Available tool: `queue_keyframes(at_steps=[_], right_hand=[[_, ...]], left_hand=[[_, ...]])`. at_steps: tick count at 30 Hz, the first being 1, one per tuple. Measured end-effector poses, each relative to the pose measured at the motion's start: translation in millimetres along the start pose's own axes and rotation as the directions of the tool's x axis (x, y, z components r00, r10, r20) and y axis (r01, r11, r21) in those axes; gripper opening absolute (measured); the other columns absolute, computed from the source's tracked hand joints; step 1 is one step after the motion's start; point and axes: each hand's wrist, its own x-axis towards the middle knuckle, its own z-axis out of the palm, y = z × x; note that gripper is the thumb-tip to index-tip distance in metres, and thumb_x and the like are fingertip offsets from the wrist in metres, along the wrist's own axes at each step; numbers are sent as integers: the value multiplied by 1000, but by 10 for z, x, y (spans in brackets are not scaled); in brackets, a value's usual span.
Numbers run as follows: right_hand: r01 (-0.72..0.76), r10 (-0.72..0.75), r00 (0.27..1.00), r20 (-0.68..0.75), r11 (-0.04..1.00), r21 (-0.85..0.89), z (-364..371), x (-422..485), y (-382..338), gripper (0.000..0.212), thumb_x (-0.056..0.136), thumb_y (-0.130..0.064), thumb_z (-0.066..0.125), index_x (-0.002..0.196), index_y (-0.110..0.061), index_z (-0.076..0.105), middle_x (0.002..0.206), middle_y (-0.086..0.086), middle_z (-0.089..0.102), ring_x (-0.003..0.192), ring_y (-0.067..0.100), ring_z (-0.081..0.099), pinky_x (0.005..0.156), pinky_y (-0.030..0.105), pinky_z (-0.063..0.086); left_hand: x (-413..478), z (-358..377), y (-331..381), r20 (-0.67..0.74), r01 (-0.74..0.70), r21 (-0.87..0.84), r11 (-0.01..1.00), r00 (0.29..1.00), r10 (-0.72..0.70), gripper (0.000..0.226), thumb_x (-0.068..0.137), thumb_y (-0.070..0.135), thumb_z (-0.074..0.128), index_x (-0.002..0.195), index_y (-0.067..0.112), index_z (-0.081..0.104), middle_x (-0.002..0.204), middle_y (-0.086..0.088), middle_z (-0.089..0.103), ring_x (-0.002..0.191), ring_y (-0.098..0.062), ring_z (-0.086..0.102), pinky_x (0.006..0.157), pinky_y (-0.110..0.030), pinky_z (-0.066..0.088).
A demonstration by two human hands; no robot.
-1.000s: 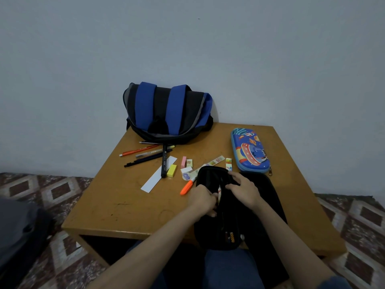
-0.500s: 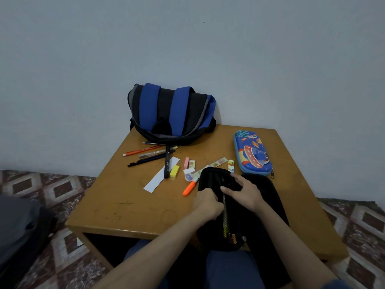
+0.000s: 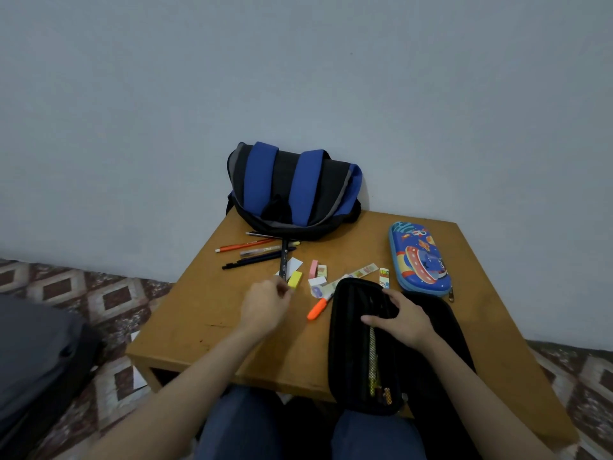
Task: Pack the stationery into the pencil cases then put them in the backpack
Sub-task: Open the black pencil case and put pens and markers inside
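Wooden table (image 3: 481, 293) being packed from: backpack (image 3: 292, 190) at the back, black pencil case (image 3: 351, 353) overhanging the near edge.
Case is being gripped by the right hand (image 3: 403, 323); left hand (image 3: 265, 307), fingers (image 3: 280, 290) curled, grasp unclear, is being held beside the yellow eraser (image 3: 295, 279), which may be flicked away.

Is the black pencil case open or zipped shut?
Open: the black pencil case gapes, a patterned pencil shows inside it, and the right hand grips its edge.
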Motion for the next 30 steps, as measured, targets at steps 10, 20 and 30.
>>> queue_keyframes(at_steps=[10,20,30], right_hand=[[328,-372,922,-108,899,-290,240,268,-1052,42,89,-32,59,127,-17,56,129,2,59,119,20,53,96,31,43],[506,-512,855,85,785,-356,1162,997,-1818,27,93,-17,46,115,-8,61,114,10,63,99,25,60,84,36,51],[529,-482,846,228,710,-464,1651,1595,-2143,54,101,-31,34,146,-5,22,157,12,11,145,27,12,119,38,14]], left_hand=[[156,-356,-1217,-44,116,295,948,993,-108,60,99,42,34,149,10,21,157,-4,18,146,-17,11,119,-33,8],[139,-336,-1238,-119,92,210,973,991,-68,59,99,43,33,149,12,23,156,0,19,145,-13,10,117,-27,6],[152,-332,-1256,-146,75,167,983,988,-50,59,98,42,35,149,15,22,156,3,19,145,-11,8,117,-25,6]])
